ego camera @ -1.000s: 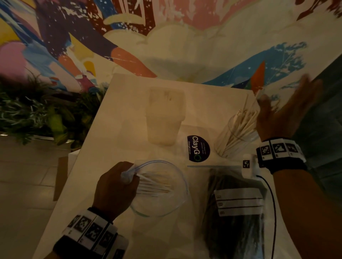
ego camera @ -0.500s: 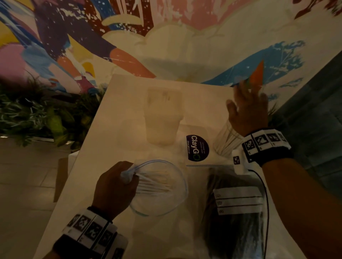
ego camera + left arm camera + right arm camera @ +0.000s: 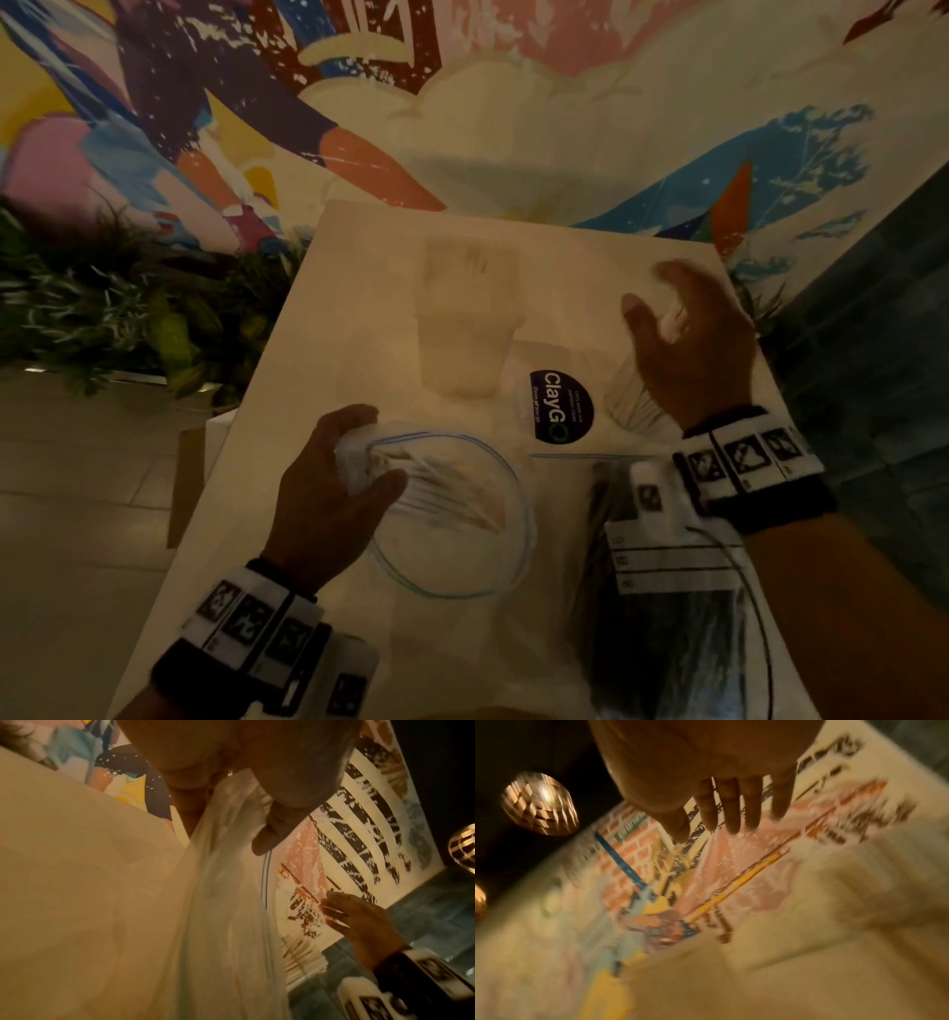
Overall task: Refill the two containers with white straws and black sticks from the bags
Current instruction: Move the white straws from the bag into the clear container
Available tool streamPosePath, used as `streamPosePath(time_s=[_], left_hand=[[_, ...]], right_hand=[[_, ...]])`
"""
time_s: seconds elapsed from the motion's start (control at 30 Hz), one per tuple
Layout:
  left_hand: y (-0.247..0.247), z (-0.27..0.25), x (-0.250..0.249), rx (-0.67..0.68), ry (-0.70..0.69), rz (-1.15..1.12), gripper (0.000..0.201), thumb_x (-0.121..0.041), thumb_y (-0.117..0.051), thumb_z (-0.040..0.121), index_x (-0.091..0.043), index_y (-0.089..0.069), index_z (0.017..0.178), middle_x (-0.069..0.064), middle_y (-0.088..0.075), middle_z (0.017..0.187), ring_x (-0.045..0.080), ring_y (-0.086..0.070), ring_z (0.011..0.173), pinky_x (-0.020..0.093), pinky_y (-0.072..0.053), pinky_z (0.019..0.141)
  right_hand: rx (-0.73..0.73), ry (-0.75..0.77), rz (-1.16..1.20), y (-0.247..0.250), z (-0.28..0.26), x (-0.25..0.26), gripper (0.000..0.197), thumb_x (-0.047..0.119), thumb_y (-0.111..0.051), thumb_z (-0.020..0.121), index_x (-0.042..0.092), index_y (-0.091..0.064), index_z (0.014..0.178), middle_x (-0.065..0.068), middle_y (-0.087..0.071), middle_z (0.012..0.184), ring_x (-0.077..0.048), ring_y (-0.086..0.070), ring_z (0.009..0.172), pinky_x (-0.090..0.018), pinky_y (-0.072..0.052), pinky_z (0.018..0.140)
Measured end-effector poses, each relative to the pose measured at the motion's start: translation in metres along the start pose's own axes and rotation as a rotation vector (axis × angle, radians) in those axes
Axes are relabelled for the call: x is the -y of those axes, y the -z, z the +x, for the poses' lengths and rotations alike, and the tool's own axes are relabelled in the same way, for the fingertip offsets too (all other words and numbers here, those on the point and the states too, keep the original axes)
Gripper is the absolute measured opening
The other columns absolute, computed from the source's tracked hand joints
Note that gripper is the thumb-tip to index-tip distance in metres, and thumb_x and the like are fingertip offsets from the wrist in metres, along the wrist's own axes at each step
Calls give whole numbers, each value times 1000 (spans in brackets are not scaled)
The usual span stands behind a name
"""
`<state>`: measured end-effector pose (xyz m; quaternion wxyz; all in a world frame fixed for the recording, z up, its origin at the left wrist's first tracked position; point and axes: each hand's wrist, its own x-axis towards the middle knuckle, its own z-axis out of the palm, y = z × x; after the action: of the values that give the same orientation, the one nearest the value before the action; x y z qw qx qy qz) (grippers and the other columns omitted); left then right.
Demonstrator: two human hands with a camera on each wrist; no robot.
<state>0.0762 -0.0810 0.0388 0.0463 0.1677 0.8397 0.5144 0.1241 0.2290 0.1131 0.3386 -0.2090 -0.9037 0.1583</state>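
Observation:
My left hand (image 3: 349,473) grips the bunched edge of a clear zip bag (image 3: 462,519) whose mouth gapes wide, with a few white straws (image 3: 441,488) lying inside; the left wrist view shows the same bag (image 3: 231,902) hanging from my fingers. My right hand (image 3: 683,329) hovers flat, fingers straight and spread, over a clear container (image 3: 631,401) packed with white straws at the right. A second frosted container (image 3: 470,318) stands at the table's middle back. A zip bag of black sticks (image 3: 662,606) lies under my right wrist. In the right wrist view my right hand (image 3: 729,811) holds nothing.
A dark round ClayGO sticker (image 3: 561,406) lies between the two containers. The pale table (image 3: 328,329) ends at a painted mural wall at the back. Green plants (image 3: 102,308) stand beyond the left edge, with floor below.
My right hand swung in from the far right and came down over the straw container, now covering its straws. My left hand kept its hold on the bag.

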Motion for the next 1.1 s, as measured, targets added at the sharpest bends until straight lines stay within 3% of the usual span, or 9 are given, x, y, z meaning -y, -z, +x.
streamPosePath(time_s=[0.1,0.17,0.23,0.37,0.47,0.57,0.7,0.8,1.1], left_hand=[[2,2,2,51,64,-285,61,-45,-68,50,-35,-54,108,-12,-62,105,-9,-62,85,5,-47,67],[1,3,1,89,131,-499,62,-32,-73,50,-29,-57,110,-3,-65,107,2,-65,90,14,-53,72],[2,4,-1,107,201,-681,62,-8,-74,55,-21,-58,113,2,-65,110,17,-64,98,23,-56,75],[6,3,-3,179,283,-880,59,5,-60,64,-14,-57,119,1,-71,107,21,-67,95,26,-57,69],[6,4,1,231,330,-929,57,-1,-50,70,-17,-57,124,7,-68,116,28,-66,101,32,-58,70],[4,3,-2,307,318,-921,49,-2,-48,78,-22,-61,120,9,-65,122,32,-64,107,45,-56,77],[2,6,-9,360,391,-1039,51,15,-46,81,-17,-63,117,11,-65,121,30,-66,103,36,-59,66],[0,6,-8,326,450,-1137,47,1,-66,75,-14,-60,119,16,-66,118,35,-66,99,38,-59,67],[-3,10,-1,-77,553,-1187,32,-2,-72,68,-19,-57,91,9,-66,104,31,-65,79,33,-57,51]], right_hand=[[557,-70,425,-1,-46,60,11,22,-70,85,18,-70,95,1,-70,90,-10,-64,82,-23,-51,79],[1066,-45,321,-11,-75,77,30,32,-73,82,17,-69,108,0,-71,102,-12,-65,91,-29,-52,86],[1229,18,79,-23,-93,81,51,42,-69,83,16,-58,125,-4,-63,122,-19,-61,105,-34,-49,92],[1120,-1,-8,-42,-111,85,82,36,-60,88,16,-12,152,-5,-18,158,-24,-27,141,-34,-27,112],[1171,15,74,-56,-117,89,95,35,-65,85,22,1,152,-3,-11,160,-22,-19,144,-35,-26,114],[1098,21,164,-65,-121,91,86,29,-68,78,20,-18,148,-7,-33,147,-30,-39,130,-42,-39,103],[999,-53,364,-69,-121,93,67,18,-72,71,21,-40,129,-5,-58,118,-28,-56,106,-41,-49,85],[944,-65,439,-71,-121,88,59,15,-74,73,19,-47,124,-4,-63,113,-24,-59,103,-34,-49,82],[820,-68,600,-73,-122,80,39,7,-70,74,14,-68,112,-5,-68,110,-22,-61,104,-41,-50,91]])
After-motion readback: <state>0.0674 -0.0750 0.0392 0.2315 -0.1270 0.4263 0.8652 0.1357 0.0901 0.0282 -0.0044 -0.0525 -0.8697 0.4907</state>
